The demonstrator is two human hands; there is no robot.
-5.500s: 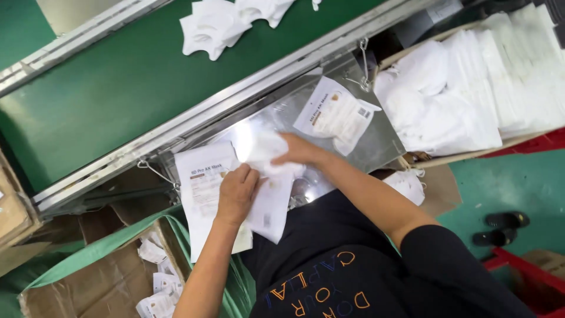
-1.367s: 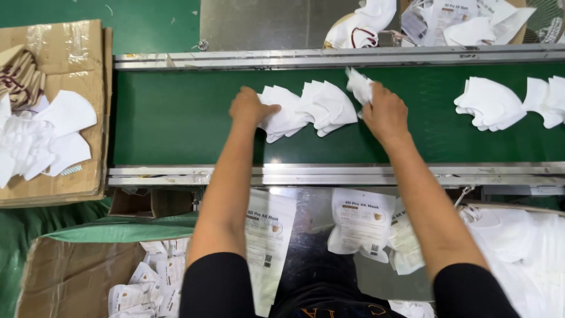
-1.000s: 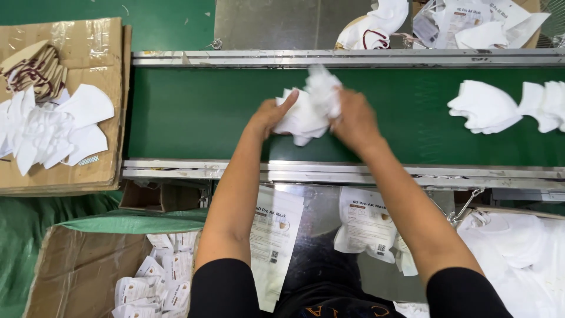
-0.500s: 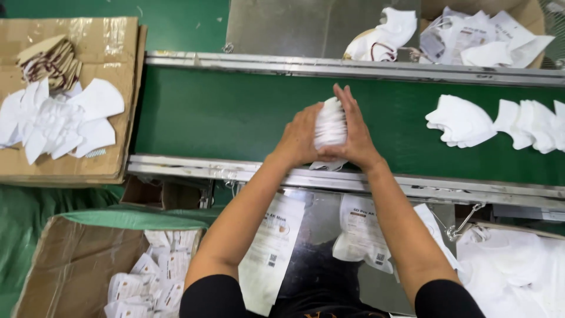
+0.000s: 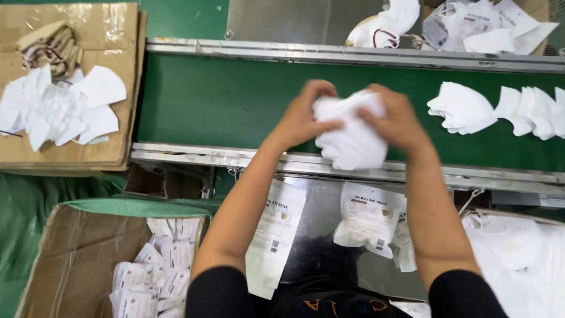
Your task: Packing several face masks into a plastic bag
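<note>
Across the far half of the scene runs a broad green conveyor belt (image 5: 235, 100), flat and matte, framed by dull metal rails (image 5: 194, 158) on its near and far edges. At the far left sits a flattened brown cardboard sheet (image 5: 118, 35) with a glossy strip of tape, carrying a loose heap of white folded masks (image 5: 59, 109) and a small bundle of tan ones (image 5: 50, 47). Nearer, at the lower left, an open cardboard box (image 5: 76, 247) edged with green cloth holds a pile of small white printed pouches (image 5: 156, 265). Just this side of the belt, a shiny steel work surface (image 5: 321, 218) bears flat white packaging bags (image 5: 368, 221), smooth and crinkly, with a longer empty one (image 5: 273, 235) lying to their left. At the lower right lies a stack of soft white sheets (image 5: 518, 259). On the belt to the right, more white masks (image 5: 462, 109) lie in an overlapping row, curved like shells.

Over the near edge of the belt, at the middle, both hands meet around a stack of white masks (image 5: 353, 138), soft and pleated. The left hand (image 5: 303, 118) has its fingers curled tight on the stack's left side, and the right hand (image 5: 400, 121) grips the right side, fingers bent over the top. The stack is pressed between the two palms, lifted just above the near rail.
</note>
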